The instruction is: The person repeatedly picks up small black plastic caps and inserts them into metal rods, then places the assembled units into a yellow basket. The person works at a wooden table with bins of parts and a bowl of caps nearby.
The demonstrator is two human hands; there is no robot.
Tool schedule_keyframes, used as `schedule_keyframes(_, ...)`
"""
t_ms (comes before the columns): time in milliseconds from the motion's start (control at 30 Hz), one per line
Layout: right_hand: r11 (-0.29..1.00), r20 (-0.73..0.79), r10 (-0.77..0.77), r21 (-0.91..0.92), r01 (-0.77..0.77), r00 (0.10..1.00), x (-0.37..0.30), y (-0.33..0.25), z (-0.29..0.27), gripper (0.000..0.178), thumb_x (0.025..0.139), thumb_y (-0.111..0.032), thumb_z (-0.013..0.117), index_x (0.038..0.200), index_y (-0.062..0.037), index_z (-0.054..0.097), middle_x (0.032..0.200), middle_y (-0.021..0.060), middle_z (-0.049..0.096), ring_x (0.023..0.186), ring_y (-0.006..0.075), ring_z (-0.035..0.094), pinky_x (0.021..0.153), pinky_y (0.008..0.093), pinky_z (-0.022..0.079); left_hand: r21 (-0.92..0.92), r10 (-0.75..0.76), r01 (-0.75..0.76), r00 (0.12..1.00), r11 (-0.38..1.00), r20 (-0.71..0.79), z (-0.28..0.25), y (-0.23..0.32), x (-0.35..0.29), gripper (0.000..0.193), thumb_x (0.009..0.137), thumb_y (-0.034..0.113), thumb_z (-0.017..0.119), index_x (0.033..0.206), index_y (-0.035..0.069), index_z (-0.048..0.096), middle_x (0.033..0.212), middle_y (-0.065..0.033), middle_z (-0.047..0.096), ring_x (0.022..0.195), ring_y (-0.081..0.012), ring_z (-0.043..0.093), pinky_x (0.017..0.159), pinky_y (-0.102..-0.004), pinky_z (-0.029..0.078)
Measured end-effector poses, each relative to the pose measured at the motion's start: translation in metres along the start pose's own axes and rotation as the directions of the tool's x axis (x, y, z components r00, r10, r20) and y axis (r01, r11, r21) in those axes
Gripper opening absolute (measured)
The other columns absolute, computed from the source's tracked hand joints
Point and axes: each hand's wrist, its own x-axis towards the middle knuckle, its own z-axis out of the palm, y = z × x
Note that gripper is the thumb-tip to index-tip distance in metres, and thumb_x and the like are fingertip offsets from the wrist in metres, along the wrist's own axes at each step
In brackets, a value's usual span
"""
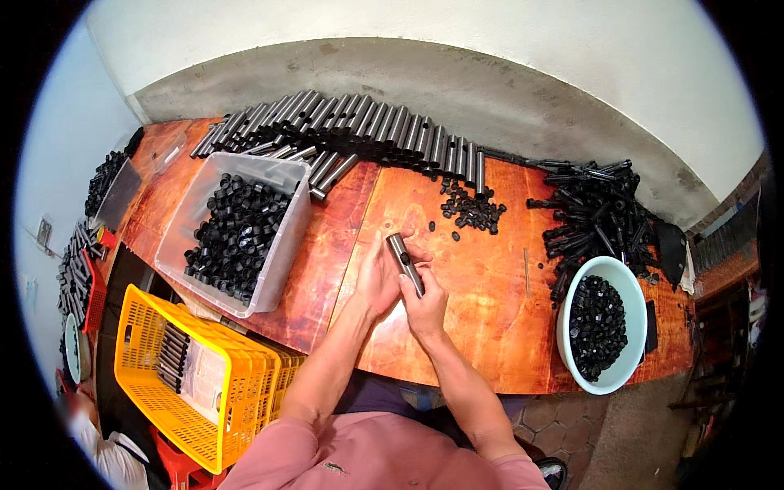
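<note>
Gripping the dark metal tube above the table's centre, I've got my left hand wrapped round it and my right hand pinching its lower end, long axis running eleven to five o'clock, loose black caps at one o'clock.

A row of tubes lies along the table's far edge. The bin of caps sits left, the bowl right, a pile of rods behind it. The crate stands below the table's left end.
</note>
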Motion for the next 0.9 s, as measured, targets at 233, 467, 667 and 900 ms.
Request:
schedule_keyframes(233, 0.993, 0.014, 0.016, 0.121, -0.017, 1.0, 0.003, 0.018, 0.004, 0.03, 0.095, -0.016, 0.066, 0.117, 0.0035, 0.063, 0.109, 0.0131, 0.066, 0.088, 0.0197, 0.065, 0.077, 0.032, 0.052, -0.115, 0.04, -0.062, 0.982, 0.991, -0.184, -0.02, -0.018, 0.039, 0.046, 0.105, 0.053, 0.042, 0.122, 0.012, 0.057, 0.082, -0.0036, 0.061, 0.083, -0.0252, 0.062, 0.086, -0.0455, 0.053)
schedule_keyframes(467, 0.916, -0.129, -0.256, 0.285, 0.283, 0.958, -0.009, -0.048, -0.04, 0.029, 0.093, -0.012, 0.059, 0.12, -0.0012, 0.062, 0.102, 0.0142, 0.059, 0.095, 0.0238, 0.058, 0.084, 0.0343, 0.048, -0.361, -0.033, 0.019, 0.999, 0.932, -0.032, -0.042, -0.006, 0.068, 0.046, 0.107, 0.049, 0.038, 0.126, 0.011, 0.055, 0.086, -0.004, 0.055, 0.07, -0.0171, 0.05, 0.066, -0.0325, 0.046)
schedule_keyframes(667, 0.823, 0.555, 0.368, -0.568, 0.016, 0.746, -0.071, -0.231, -0.108, 0.016, 0.093, -0.014, 0.055, 0.093, -0.0085, 0.07, 0.103, 0.01, 0.068, 0.094, 0.0257, 0.066, 0.077, 0.0428, 0.053, -0.329, -0.048, 0.015, 0.994, 0.944, -0.093, -0.031, 0.005, 0.07, 0.041, 0.109, 0.035, 0.037, 0.129, 0.005, 0.054, 0.093, -0.0039, 0.054, 0.071, -0.0156, 0.047, 0.066, -0.0302, 0.044)
schedule_keyframes(900, 0.792, 0.122, -0.365, 0.562, 0.239, 0.923, -0.101, -0.241, -0.086, 0.019, 0.098, -0.027, 0.055, 0.094, -0.0107, 0.064, 0.096, 0.0068, 0.067, 0.084, 0.0219, 0.062, 0.071, 0.0405, 0.051, -0.374, -0.038, 0.004, 0.996, 0.927, -0.085, -0.036, 0.005, 0.071, 0.037, 0.106, 0.034, 0.047, 0.13, 0.008, 0.056, 0.093, -0.0053, 0.058, 0.073, -0.0176, 0.049, 0.066, -0.0312, 0.046)
